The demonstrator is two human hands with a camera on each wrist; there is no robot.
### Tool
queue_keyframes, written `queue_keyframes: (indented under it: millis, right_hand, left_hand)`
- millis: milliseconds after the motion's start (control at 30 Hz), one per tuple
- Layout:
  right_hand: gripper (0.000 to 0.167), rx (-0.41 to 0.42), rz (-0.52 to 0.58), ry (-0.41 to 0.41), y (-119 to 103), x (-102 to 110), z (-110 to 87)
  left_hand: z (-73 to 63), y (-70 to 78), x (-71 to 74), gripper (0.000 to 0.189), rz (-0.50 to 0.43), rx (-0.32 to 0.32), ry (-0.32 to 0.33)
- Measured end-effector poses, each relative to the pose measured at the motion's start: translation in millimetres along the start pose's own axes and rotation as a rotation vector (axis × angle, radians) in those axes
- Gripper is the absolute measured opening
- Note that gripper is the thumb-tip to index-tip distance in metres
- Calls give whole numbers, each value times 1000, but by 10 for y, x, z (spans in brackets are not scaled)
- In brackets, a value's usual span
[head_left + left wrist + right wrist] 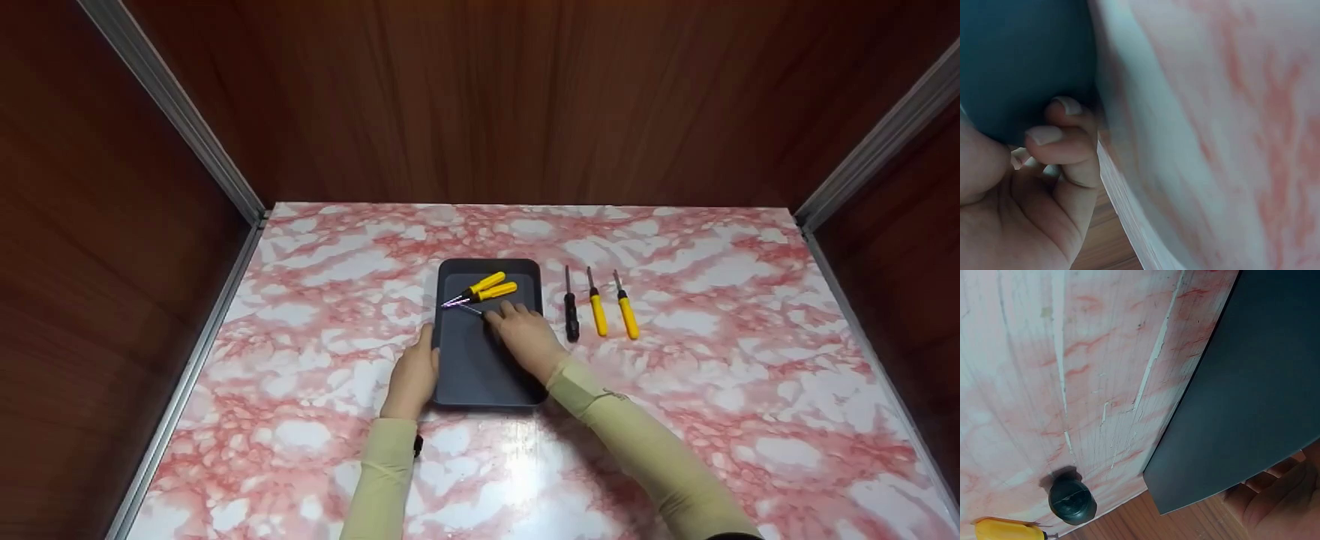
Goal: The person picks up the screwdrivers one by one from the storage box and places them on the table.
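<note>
A dark grey rectangular tray (487, 386) lies on the table, its wall filling one side of the left wrist view. At its left edge my left hand (412, 376) grips the wall with bent fingers (1064, 145). My right hand (526, 339) reaches over the right rim into the tray and holds a screwdriver; only its thin metal shaft (471, 308) shows, pointing left, and the handle is hidden under the fingers. Just beyond lie two yellow-handled screwdrivers (489, 282), side by side and slanted, with tips toward the left wall.
Right of the tray, a black screwdriver (571, 315) and two yellow-handled screwdrivers (598, 311) lie in a row, tips pointing away. The table (330, 300) has a red and white marbled top. Brown wood panels (480, 105) enclose its back and sides.
</note>
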State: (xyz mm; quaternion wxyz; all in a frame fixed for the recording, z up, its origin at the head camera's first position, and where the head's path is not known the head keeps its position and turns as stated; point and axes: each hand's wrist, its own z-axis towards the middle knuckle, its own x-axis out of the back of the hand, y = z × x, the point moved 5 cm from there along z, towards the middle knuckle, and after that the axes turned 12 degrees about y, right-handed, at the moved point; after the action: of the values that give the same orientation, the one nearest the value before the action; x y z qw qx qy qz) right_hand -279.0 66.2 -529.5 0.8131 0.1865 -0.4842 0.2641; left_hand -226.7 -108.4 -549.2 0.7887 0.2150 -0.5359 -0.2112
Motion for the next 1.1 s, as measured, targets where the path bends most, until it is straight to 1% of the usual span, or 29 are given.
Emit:
queue_keyframes:
  millis: [200, 267, 533, 767, 933, 1100]
  right_hand:
    - [16, 5, 0, 6, 6, 1, -2]
    - [16, 5, -4, 1, 8, 2, -5]
    - [16, -4, -4, -2, 8, 17, -6]
    - [22, 9, -9, 10, -11, 29, -11]
    - [21, 10, -29, -4, -20, 54, -18]
    - [19, 15, -51, 13, -35, 77, -42]
  left_hand:
    - [-8, 15, 15, 37, -27, -30, 32]
    - [-8, 16, 17, 36, -31, -30, 35]
    - [3, -1, 7, 36, -27, 2, 2]
    - [4, -22, -6, 38, -21, 28, -22]
    - [-4, -22, -7, 38, -25, 21, -16]
    - [-14, 0, 12, 39, -15, -1, -1]
